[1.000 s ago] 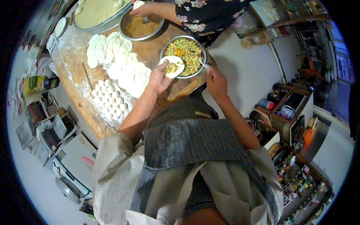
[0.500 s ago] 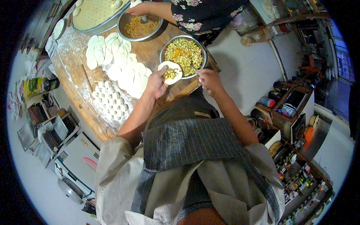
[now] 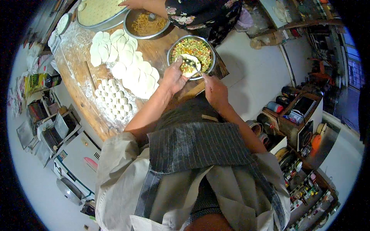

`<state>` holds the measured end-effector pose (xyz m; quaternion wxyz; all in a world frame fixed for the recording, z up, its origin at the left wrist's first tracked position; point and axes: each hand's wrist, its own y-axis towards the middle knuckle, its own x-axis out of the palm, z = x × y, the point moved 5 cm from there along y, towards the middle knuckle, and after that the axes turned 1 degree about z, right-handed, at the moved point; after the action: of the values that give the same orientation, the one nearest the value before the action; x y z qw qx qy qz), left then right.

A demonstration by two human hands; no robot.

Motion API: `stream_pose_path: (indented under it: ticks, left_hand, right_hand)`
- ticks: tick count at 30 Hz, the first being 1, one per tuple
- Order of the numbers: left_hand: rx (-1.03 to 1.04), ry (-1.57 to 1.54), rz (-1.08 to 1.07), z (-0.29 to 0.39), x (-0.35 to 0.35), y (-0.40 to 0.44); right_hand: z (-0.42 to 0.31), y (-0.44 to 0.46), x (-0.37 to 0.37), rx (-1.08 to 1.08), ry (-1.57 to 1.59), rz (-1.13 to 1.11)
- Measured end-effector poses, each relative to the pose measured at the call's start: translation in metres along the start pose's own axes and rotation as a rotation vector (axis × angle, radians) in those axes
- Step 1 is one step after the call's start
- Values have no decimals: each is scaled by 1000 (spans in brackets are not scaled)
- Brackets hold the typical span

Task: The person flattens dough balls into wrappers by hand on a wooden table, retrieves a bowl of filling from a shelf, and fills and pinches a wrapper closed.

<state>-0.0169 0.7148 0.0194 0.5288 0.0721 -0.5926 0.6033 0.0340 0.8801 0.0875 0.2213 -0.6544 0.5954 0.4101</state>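
My left hand (image 3: 175,77) is closed on the edge of a round dough wrapper (image 3: 195,60), which has chopped filling on it. The wrapper is over the near side of a metal bowl (image 3: 213,57) of finely chopped, colourful vegetable filling (image 3: 185,45). In my right hand (image 3: 216,91) is a metal spoon (image 3: 198,71), its handle gripped by the fingers. The spoon's head lies over the wrapper, close to my left thumb. Left of my left forearm are overlapping flat wrappers (image 3: 133,75) and many small floured dough pieces (image 3: 115,101).
Another person's hand (image 3: 133,4) reaches over a large steamer tray (image 3: 98,13). A bowl of brown shredded filling (image 3: 148,25) stands before that person. A thin rolling pin (image 3: 89,76) lies on the floured wooden table (image 3: 77,90). Cluttered shelves (image 3: 304,184) are at the right.
My left hand and the wrapper have moved right, over the bowl. The spoon has come from the filling onto the wrapper. The other person's hand has shifted from the brown filling to the steamer tray.
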Motion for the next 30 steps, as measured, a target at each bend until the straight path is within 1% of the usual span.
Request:
stream_pose_path:
  ticks: [2, 4, 6, 8, 9, 11, 12, 14, 17, 18, 20, 21, 23, 24, 26, 28, 30]
  left_hand:
    - [33, -28, -78, -3, -8, 4]
    - [41, -32, -87, -1, -12, 0]
    - [-18, -100, -104, 5, -13, -8]
    - [16, -87, -96, 13, -17, -15]
    - [53, -73, -122, 18, -19, -16]
    - [92, -45, -213, 27, -21, -18]
    - [93, -43, -214, 28, -23, -18]
    - [122, -32, -271, 30, -21, -19]
    - [118, -57, -265, 30, -17, -23]
    - [118, -57, -267, 29, -15, -27]
    - [137, -61, -242, 29, -9, -34]
    - [137, -62, -244, 28, -12, -31]
    - [97, -52, -151, 22, -21, -25]
    - [91, -51, -151, 20, -23, -26]
    - [46, -37, -173, 19, -21, -27]
    - [63, -9, -147, 18, -17, -31]
    - [82, 16, -118, 19, -17, -31]
  right_hand:
    - [-5, 0, -1, 98, -69, -173]
    - [-4, 1, -3, 90, -93, -167]
    - [-3, 3, -5, 78, -114, -164]
    - [-8, 6, -20, -3, 22, 63]
    - [-4, 7, -17, -8, 25, 63]
    - [9, 8, -6, 70, -249, -11]
    - [12, 12, -3, 70, -248, -9]
    - [21, 20, 15, 93, -358, -251]
    - [23, 28, 29, 121, -353, -300]
    - [22, 29, 28, 121, -354, -298]
    - [4, 36, 14, -85, -343, -106]
    - [-3, 40, 10, -86, -345, -106]
    - [-20, 46, -3, -64, 37, 60]
    - [-25, 47, -3, -58, 35, 60]
    - [-31, 50, 3, -41, 266, 8]
    - [-29, 50, 9, -60, 277, -5]
    - [-21, 51, 10, 25, 289, 103]
